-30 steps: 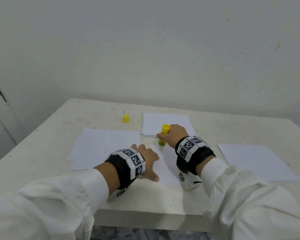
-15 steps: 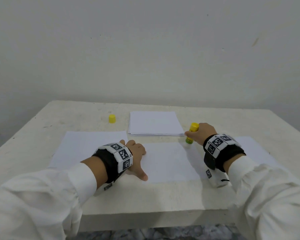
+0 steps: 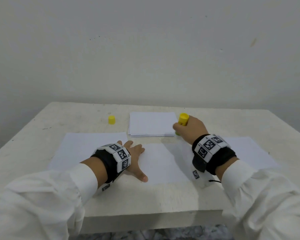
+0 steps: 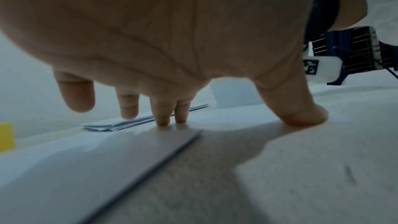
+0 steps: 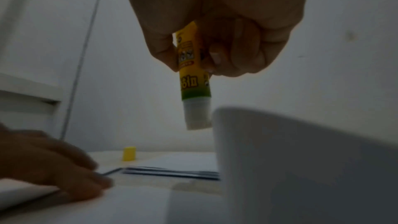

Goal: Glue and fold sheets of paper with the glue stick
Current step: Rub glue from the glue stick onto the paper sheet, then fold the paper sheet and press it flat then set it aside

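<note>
A: Right hand [image 3: 191,128]?
B: Fingers clamped round the uncapped yellow glue stick [image 5: 193,77], tip down, above the tabletop by the stack of white paper sheets [image 3: 151,123] toward the far edge.
A: Left hand [image 3: 134,159]?
B: Fingers straight, spread, pressing the single white sheet [image 3: 161,163] at the near edge.

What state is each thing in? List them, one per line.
glue stick: uncapped, tip down, off the paper.
yellow cap: off, upright on the table.
middle sheet: flat, pinned.
left hand: spread, presses the middle sheet.
right hand: grips the glue stick.
paper stack: flat, untouched.
left sheet: flat.
right sheet: flat.
</note>
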Demonstrator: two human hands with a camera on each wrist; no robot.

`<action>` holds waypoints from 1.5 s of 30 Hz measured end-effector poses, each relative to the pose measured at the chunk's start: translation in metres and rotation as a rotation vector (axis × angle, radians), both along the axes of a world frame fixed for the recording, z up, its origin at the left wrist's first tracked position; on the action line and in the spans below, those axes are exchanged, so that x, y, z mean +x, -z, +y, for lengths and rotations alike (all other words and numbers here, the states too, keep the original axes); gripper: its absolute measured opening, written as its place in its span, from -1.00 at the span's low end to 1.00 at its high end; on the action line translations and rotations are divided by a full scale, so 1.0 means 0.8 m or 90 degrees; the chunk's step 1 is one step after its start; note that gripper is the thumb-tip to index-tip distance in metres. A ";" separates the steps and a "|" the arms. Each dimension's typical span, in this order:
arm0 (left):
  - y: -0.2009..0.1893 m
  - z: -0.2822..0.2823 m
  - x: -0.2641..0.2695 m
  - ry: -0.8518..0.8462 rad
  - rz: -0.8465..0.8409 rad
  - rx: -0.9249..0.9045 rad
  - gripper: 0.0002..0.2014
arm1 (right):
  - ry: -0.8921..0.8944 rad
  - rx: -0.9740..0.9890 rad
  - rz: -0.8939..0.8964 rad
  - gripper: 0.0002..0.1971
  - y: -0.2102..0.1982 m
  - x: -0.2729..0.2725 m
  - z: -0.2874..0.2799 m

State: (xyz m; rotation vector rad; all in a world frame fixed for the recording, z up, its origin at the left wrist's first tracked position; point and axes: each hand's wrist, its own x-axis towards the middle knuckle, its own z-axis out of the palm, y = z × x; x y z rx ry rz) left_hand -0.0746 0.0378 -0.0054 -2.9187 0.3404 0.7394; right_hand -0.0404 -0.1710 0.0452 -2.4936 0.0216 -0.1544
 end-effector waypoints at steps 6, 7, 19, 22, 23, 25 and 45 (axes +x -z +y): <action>0.006 0.001 0.007 0.020 -0.003 0.005 0.18 | -0.014 0.006 -0.123 -0.75 -0.035 -0.008 0.039; 0.007 0.001 0.008 0.024 -0.002 0.006 0.19 | -0.030 0.016 -0.111 -0.77 -0.037 -0.008 0.041; -0.004 0.002 -0.006 -0.049 0.017 -0.017 0.25 | -0.219 -0.113 0.107 -0.63 0.028 -0.018 0.090; 0.000 0.004 -0.002 -0.065 0.025 -0.008 0.34 | -0.225 -0.143 0.097 -0.63 0.029 -0.013 0.098; 0.002 0.004 -0.001 -0.066 0.023 -0.010 0.35 | -0.230 -0.150 0.102 -0.62 0.029 -0.012 0.100; 0.000 0.003 -0.002 -0.066 0.023 -0.014 0.33 | -0.240 -0.151 0.119 -0.61 0.032 -0.014 0.101; 0.009 0.000 0.008 -0.024 0.009 0.034 0.43 | -0.290 -0.112 0.168 -0.66 0.029 -0.089 0.044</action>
